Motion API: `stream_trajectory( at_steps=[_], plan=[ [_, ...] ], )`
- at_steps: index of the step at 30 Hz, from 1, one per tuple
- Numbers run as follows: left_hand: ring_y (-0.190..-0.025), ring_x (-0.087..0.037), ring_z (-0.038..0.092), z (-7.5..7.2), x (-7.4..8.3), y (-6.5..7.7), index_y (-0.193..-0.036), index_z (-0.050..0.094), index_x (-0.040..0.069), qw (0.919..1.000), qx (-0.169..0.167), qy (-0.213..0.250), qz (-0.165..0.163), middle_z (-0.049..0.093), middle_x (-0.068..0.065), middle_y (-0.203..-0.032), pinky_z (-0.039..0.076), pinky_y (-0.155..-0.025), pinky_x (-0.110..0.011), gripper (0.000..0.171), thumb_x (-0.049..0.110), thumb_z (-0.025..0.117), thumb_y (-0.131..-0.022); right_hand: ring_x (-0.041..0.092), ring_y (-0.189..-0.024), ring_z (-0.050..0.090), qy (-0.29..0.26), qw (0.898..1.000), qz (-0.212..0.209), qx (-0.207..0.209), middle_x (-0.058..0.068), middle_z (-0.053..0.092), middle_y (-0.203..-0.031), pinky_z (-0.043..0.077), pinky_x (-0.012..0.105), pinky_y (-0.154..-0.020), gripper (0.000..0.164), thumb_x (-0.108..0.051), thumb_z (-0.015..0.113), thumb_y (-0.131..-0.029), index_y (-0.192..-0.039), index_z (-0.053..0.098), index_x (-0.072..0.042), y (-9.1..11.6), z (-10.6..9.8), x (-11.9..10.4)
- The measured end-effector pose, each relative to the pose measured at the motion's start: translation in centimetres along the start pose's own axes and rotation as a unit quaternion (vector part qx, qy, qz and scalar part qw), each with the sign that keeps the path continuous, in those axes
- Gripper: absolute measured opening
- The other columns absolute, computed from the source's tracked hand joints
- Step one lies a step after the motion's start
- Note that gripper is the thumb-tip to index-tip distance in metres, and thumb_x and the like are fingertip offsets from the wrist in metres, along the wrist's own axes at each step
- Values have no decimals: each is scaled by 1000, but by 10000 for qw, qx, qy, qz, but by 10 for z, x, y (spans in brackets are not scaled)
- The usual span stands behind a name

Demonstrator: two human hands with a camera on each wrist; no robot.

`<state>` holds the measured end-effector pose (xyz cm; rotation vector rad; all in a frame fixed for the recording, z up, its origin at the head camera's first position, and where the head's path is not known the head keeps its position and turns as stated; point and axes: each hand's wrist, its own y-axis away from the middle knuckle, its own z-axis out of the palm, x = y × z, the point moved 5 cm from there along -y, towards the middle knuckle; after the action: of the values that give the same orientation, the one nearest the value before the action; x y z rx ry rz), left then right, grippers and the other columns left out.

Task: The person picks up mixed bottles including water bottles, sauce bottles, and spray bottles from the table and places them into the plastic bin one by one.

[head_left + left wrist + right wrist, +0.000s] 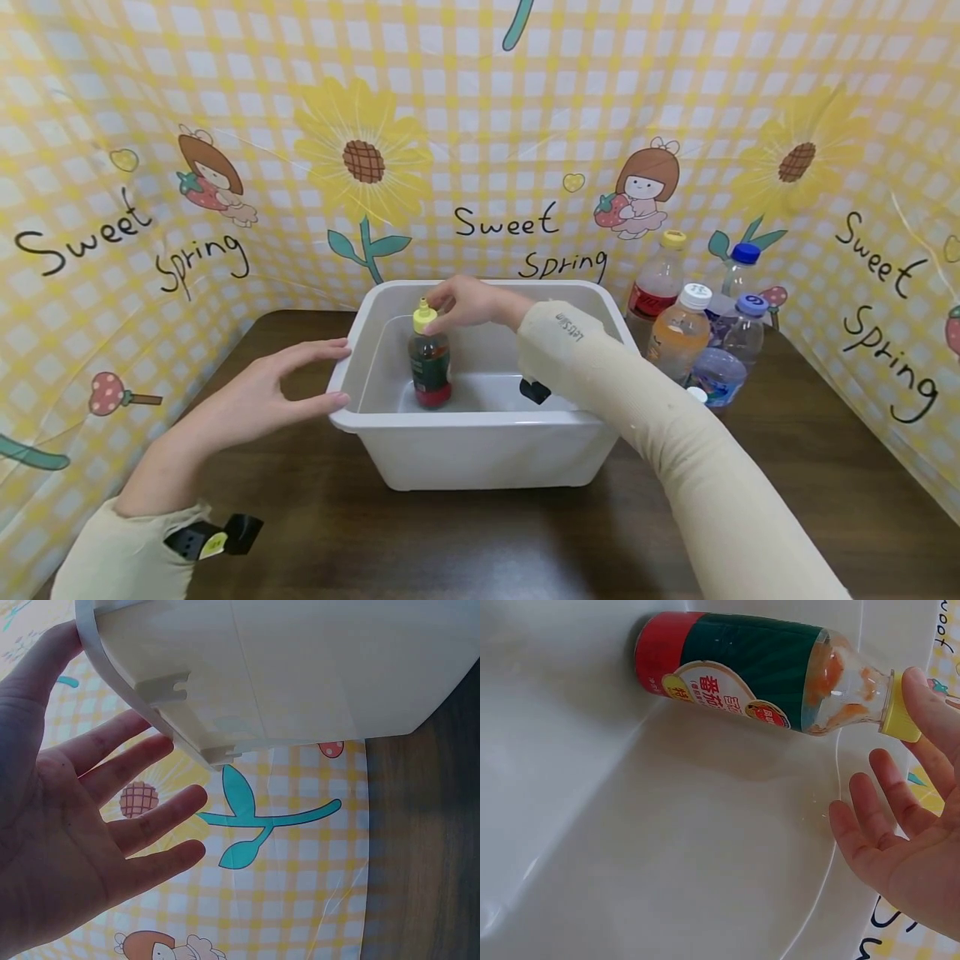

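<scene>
A ketchup bottle (430, 367) with a yellow cap and a green-and-red label stands upright inside the light grey plastic tub (487, 454), near its left end. My right hand (468, 302) reaches over the tub and pinches the cap between thumb and index finger; the other fingers are spread loosely in the right wrist view. Red sauce smears the clear neck of the bottle (746, 671). At the tub's left rim, my left hand (258, 400) touches the edge with its fingertips and thumb tip, the fingers nearly straight and apart.
To the right of the tub stand several plastic bottles, among them an orange drink bottle (678, 333), a red-labelled bottle (652, 292) and a blue-capped bottle (746, 329). The dark wooden table (450, 542) is backed by a yellow checked cloth (480, 125).
</scene>
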<state>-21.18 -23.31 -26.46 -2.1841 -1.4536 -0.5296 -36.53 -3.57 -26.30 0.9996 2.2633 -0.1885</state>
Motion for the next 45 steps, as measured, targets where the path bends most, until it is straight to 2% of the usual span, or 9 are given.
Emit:
stream_trajectory(
  at_steps=[7,17,22,27,36,45],
  plan=[
    [-133,-31,38,0,1,-1,-134,49,24,10000,-17,27,-10,44,-5,-145,36,-97,-58,55,39,67,-84,20,-111,55,120,9999,90,3,5,59,-123,47,32,-96,35,-26,69,-84,-116,63,-13,0,4,0],
    [-132,-30,39,1,0,-2,-134,49,23,10000,5,30,2,46,-5,-144,36,-97,-57,56,39,68,-84,20,-107,52,245,9996,154,57,5,60,-119,45,32,-94,33,-26,70,-84,-115,64,-13,-1,6,-1],
    [-133,-31,38,2,0,-2,-133,49,24,10000,5,75,47,44,-5,-145,36,-97,-58,55,38,68,-84,19,-114,51,300,9987,386,-166,5,57,-127,41,37,-101,43,-31,67,-86,-125,57,-16,2,6,0],
    [-133,-30,39,2,-1,-2,-133,49,25,10000,21,54,62,45,-4,-145,36,-97,-56,55,38,68,-84,20,-118,51,466,9975,400,-343,6,55,-130,43,37,-100,50,-34,63,-88,-132,50,-16,11,-4,-1],
    [-132,-29,40,2,-2,1,-132,50,24,10000,54,-3,43,45,-3,-144,37,-97,-55,54,39,69,-83,22,-110,57,491,9953,125,-826,7,59,-125,46,35,-94,42,-32,58,-92,-128,53,-10,31,-20,2],
    [-131,-30,40,2,-2,0,-132,51,25,9998,132,62,138,45,-2,-145,36,-98,-54,53,37,69,-83,25,-112,56,127,9983,164,-544,6,59,-123,44,42,-97,41,-31,56,-93,-129,54,-12,49,-41,7]
  ],
)
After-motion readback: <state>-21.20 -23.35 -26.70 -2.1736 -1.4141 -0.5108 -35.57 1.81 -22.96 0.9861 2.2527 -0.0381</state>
